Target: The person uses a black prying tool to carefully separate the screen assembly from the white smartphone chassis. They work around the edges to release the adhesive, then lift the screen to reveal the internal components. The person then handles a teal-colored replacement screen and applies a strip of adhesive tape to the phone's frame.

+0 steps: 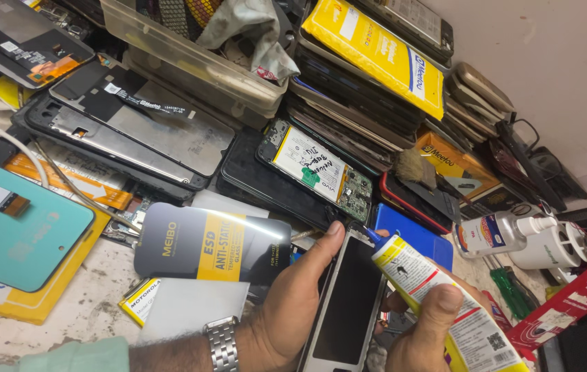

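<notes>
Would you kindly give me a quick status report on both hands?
Left hand grips black phone frame. Right hand squeezes yellow-white glue tube, blue nozzle at frame's top edge. Phone parts crowd bench.

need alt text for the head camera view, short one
A person's left hand holds a phone frame with a dark screen while the right hand presses the blue nozzle of a yellow-and-white glue tube to its top edge. Stacked phones and parts crowd the workbench behind.
</notes>
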